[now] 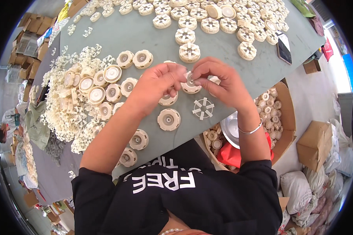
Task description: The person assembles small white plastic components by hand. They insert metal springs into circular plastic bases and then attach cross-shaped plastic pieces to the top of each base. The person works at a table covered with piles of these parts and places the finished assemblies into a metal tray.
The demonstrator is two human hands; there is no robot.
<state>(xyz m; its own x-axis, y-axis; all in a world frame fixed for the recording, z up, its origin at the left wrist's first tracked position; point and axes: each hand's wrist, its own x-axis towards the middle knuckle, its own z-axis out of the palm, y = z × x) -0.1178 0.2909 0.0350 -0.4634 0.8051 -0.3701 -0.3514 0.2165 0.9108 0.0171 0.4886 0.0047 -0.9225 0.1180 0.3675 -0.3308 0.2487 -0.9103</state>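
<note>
Over the middle of the table, my left hand (pixel 159 83) is closed, its fingertips pinched together; what they hold is too small to make out. Facing it, my right hand (pixel 220 79) has thumb and forefinger curled in a pinch above a round cream plastic part (pixel 191 87), which the fingers partly cover. Just below lies a white six-spoked plastic ring (pixel 203 109). A cream round housing (pixel 169 119) with a recessed centre sits nearer to me. Other round housings rest around and partly behind my left hand.
A heap of small white plastic pieces (pixel 64 105) covers the table's left. Rows of spoked round assemblies (pixel 187 36) fill the far side. A phone (pixel 284 47) lies at the right edge. Below it stands a cardboard box (pixel 287 113) of round parts, with a metal bowl (pixel 230 128).
</note>
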